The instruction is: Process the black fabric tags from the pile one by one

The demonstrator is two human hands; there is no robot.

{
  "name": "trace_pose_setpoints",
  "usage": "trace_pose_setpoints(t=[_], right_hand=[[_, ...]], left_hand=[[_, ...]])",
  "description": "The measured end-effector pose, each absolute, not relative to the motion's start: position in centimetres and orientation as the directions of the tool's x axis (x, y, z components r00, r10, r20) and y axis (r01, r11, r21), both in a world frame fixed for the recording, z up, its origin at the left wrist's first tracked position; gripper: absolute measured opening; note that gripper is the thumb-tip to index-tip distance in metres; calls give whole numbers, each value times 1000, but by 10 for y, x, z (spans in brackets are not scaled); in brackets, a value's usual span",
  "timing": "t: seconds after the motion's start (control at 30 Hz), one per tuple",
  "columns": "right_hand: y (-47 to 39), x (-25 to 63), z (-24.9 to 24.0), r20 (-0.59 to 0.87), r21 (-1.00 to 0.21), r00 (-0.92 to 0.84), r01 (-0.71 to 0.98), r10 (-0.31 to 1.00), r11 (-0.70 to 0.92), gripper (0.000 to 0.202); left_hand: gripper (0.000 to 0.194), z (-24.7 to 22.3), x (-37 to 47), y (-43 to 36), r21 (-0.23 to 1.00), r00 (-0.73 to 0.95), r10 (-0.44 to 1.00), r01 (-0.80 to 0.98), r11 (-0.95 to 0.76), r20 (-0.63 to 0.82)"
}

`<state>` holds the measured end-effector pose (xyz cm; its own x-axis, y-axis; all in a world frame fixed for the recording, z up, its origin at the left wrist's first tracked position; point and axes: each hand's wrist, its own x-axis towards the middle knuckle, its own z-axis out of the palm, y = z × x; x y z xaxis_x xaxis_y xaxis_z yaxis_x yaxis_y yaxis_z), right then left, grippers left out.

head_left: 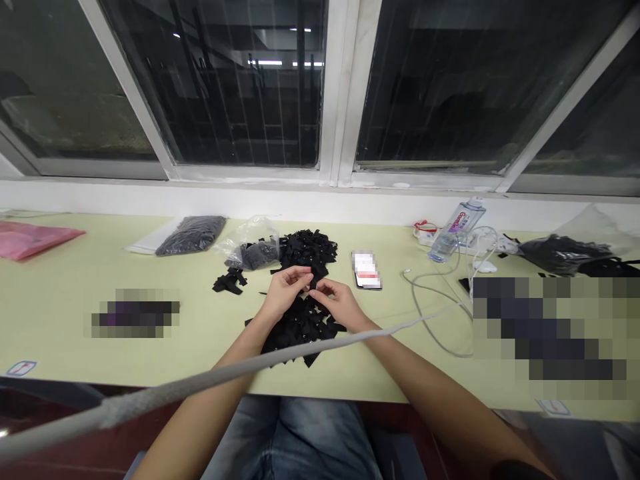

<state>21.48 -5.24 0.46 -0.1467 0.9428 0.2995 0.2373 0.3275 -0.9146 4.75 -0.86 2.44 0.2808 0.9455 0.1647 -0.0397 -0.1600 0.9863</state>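
Observation:
My left hand (286, 291) and my right hand (339, 301) nearly meet over the middle of the table, fingertips pinched. A small black fabric piece (315, 283) shows between the fingertips of both hands. Beyond them lies a heap of black fabric pieces (309, 247); a second heap (300, 330) spreads below my hands, toward the table's front edge. A few more black pieces (230, 281) lie left of my left hand. Behind those, an open clear plastic bag (257, 250) has small dark items inside.
A phone (367, 270) lies right of the far heap. Farther right are a bottle (457, 230), cables (425, 320) and a bag of black material (565, 253). A filled bag (193, 235) and pink plastic (35, 240) lie left. A grey cord (210, 380) crosses the foreground.

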Motion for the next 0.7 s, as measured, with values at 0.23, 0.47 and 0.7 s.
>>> trace_pose_setpoints(t=[0.23,0.47,0.7], right_hand=[[-50,222,7,313,-892,-54,326,948,313,35],[-48,224,2,308,-888,-47,344,950,305,31],[-42,227,-5,255,-928,-11,280,967,248,30]], left_hand=[[35,22,22,-4,820,206,925,428,-379,320],[40,13,5,6,635,9,953,744,-208,302],[43,10,10,8,653,155,963,710,-264,221]])
